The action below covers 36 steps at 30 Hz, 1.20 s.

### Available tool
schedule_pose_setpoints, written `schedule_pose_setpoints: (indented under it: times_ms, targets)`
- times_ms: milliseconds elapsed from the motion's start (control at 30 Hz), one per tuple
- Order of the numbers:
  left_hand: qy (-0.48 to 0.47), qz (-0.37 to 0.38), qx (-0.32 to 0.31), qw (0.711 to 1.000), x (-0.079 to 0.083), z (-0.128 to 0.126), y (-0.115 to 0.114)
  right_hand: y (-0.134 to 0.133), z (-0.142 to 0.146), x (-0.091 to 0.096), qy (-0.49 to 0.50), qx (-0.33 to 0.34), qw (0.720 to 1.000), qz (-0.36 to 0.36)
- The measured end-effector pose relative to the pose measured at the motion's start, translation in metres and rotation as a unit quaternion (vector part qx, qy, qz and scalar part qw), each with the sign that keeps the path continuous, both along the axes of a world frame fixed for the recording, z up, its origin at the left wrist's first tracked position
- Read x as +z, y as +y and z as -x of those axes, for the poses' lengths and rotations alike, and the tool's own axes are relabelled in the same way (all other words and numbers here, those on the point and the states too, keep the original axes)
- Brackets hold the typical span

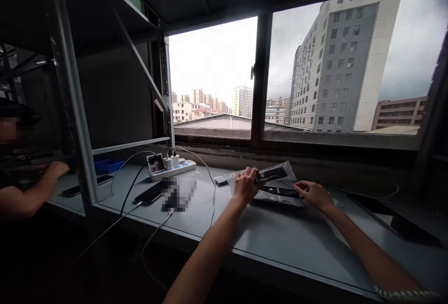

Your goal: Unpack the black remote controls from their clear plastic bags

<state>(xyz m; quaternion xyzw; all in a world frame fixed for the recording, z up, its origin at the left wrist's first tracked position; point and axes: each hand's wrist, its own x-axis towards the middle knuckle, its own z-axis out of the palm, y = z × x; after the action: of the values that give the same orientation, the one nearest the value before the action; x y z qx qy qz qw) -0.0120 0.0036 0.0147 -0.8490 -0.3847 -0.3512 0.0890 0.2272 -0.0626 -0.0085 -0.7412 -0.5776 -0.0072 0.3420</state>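
Note:
My left hand [245, 183] is closed round one end of a dark remote control in a clear plastic bag [272, 173], raised above the worktop. Below it lies another black remote control [281, 191] with rows of buttons showing, on top of bagged dark items [278, 199]. My right hand [313, 194] pinches with thumb and fingers at the right end of that lower remote, close to the bag's edge. Which of the two the fingertips grip, I cannot tell. A pale, slim object [226, 178] lies behind my left hand, partly covered.
A white power strip [174, 170] with plugged chargers stands at the back left. Phones [151, 192] and white cables lie before it. A dark flat device [392, 217] rests at the right. A metal shelf post [75, 89] rises at left; beyond it, another person's arm [38, 187].

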Motion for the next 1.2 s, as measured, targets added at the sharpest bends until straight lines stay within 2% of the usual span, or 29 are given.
schedule_pose_setpoints:
  times_ms: [133,233,367,533,667,767,1200]
  targets:
    - [0.046,0.012,-0.069,0.996,-0.002,-0.011,-0.007,0.0,0.003,0.004,-0.022,-0.042,0.999,0.011]
    - [0.078,0.031,-0.09,0.992,-0.006,-0.013,-0.004,-0.001,0.005,0.006,0.001,-0.032,0.999,-0.002]
    - [0.078,0.043,-0.088,0.992,-0.006,-0.012,0.002,0.003,0.004,0.005,0.076,0.003,0.995,-0.07]
    - [0.078,0.058,-0.071,0.993,-0.005,-0.01,0.005,0.008,0.002,0.002,0.195,0.031,0.971,-0.137]
    - [0.073,0.063,-0.078,0.992,-0.005,-0.007,0.003,0.005,0.002,0.002,0.12,0.021,0.987,-0.106]
    - [0.073,0.07,-0.089,0.991,-0.004,-0.006,0.0,0.005,0.002,0.001,0.065,0.038,0.994,-0.077]
    - [0.053,0.074,-0.075,0.993,-0.007,-0.005,0.006,-0.001,0.011,0.009,0.082,0.053,0.993,-0.069]
